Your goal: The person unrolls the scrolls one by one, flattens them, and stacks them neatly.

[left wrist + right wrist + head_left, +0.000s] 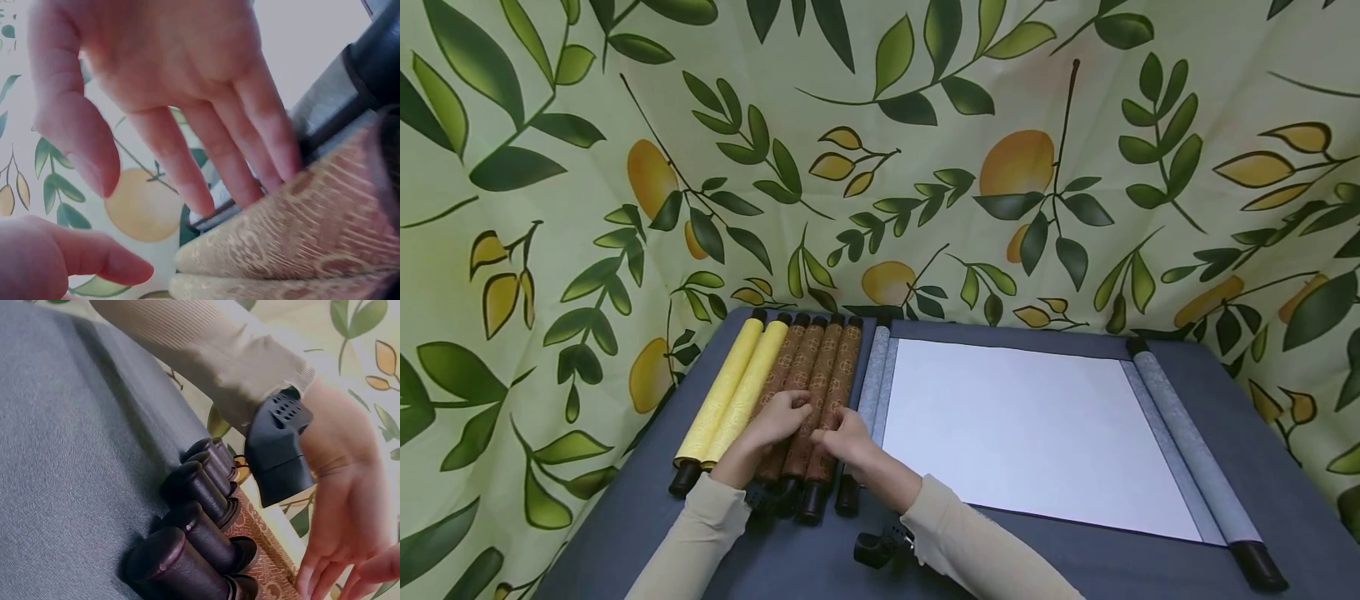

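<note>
Several brown patterned scrolls (844, 358) lie side by side on the table, dark knobs at their ends. Over them, in the head view, is my left hand (781, 417), its fingers loosely bent. My right hand (850, 437) is at the rightmost brown scroll. The left wrist view shows the straight fingers of the right hand (175, 69) reaching down along the side of a brown scroll (281, 225), thumb apart. In the right wrist view the left hand (347, 500) has its fingertips down at the brown fabric. Neither hand is wrapped round a scroll.
Two yellow scrolls (724, 392) lie left of the brown ones. To the right, a white sheet (1022, 433) is spread out between two grey-blue rollers (1198, 450). A dark grey cloth (805, 567) covers the table, and a leaf-and-fruit patterned curtain (917, 167) hangs behind.
</note>
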The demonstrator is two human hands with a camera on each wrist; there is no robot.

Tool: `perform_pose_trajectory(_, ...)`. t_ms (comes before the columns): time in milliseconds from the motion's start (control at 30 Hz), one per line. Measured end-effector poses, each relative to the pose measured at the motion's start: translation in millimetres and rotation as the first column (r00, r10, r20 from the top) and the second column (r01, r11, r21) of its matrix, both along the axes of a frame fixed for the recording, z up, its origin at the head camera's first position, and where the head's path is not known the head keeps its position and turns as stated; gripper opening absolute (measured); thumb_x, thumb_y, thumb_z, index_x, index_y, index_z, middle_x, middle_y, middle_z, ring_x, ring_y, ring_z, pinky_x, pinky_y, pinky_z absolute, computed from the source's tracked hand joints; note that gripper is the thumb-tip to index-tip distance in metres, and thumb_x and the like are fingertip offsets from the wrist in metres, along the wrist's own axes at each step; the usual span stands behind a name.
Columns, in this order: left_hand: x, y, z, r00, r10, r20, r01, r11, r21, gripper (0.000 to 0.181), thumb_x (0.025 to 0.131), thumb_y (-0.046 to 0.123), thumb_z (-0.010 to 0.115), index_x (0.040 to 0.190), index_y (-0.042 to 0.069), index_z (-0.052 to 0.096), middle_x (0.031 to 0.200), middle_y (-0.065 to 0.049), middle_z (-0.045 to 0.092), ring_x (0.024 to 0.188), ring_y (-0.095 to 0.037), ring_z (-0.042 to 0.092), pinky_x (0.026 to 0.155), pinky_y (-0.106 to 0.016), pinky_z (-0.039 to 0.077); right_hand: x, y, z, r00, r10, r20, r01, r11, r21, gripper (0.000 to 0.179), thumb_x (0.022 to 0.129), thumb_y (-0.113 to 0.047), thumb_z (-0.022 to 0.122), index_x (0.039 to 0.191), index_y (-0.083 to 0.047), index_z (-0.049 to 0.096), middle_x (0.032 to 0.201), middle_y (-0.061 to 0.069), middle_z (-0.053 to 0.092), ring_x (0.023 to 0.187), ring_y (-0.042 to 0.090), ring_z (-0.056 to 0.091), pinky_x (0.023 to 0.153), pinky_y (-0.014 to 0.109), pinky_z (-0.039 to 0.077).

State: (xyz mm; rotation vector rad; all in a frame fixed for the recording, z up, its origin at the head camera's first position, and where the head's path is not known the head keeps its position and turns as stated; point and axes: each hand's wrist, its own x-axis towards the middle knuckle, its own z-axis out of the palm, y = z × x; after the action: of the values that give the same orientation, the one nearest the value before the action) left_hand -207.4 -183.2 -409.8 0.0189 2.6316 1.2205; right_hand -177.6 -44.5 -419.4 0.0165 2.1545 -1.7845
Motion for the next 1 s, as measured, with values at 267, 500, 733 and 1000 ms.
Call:
perform_pose_trajectory(267,-5.4,-1.5,4.9,0.994,0.013,0.106,-0.025,0.993,0.114,0.041,0.098,0.012,0.042,0.134,-0.007,0.046,0.141,-0.031,0.043,0.132,-0.043,0.041,0.107,-0.057,0.036,-3.3,-0.1,-8.7,0.999,-0.042,0.014,0.044,0.992,-0.120,0.078,0.078,-0.004,0.062,0.147,0.009,0.027,0.149,0.035,0.030,0.137,0.048,0.035,0.108,0.058,0.037)
perform_pose_trajectory(500,-4.8,-6.1,2.3,0.984,0.023,0.174,-0.064,0.970,0.235,0.041,0.099,0.009,0.040,0.135,-0.009,0.038,0.137,-0.031,0.040,0.122,-0.038,0.046,0.100,-0.051,0.044,-2.4,5.8,-6.7,0.999,-0.029,-0.013,0.028,0.994,-0.103,0.078,0.080,-0.005,0.064,0.147,0.006,0.027,0.143,0.037,0.035,0.130,0.048,0.041,0.099,0.055,0.045)
perform_pose_trajectory(733,-6.8,-7.4,-4.3,0.980,0.039,0.194,-0.102,0.938,0.331,0.053,0.095,0.004,0.046,0.142,-0.016,0.030,0.145,-0.035,0.035,0.126,-0.035,0.050,0.105,-0.049,0.045,-4.4,17.7,-1.9,0.996,-0.047,-0.074,0.041,0.996,-0.081,0.074,0.081,-0.005,0.060,0.146,0.007,0.029,0.138,0.033,0.044,0.126,0.045,0.047,0.094,0.050,0.049)
perform_pose_trajectory(1000,-4.8,-3.7,-4.4,0.974,0.008,0.225,-0.088,0.934,0.345,0.066,0.091,0.007,0.058,0.142,-0.019,0.026,0.147,-0.036,0.033,0.120,-0.027,0.053,0.103,-0.045,0.047,-6.4,25.5,-17.7,0.967,-0.126,-0.220,0.118,0.992,-0.047,0.069,0.077,-0.005,0.065,0.139,0.010,0.041,0.125,0.030,0.054,0.116,0.042,0.054,0.093,0.047,0.051)
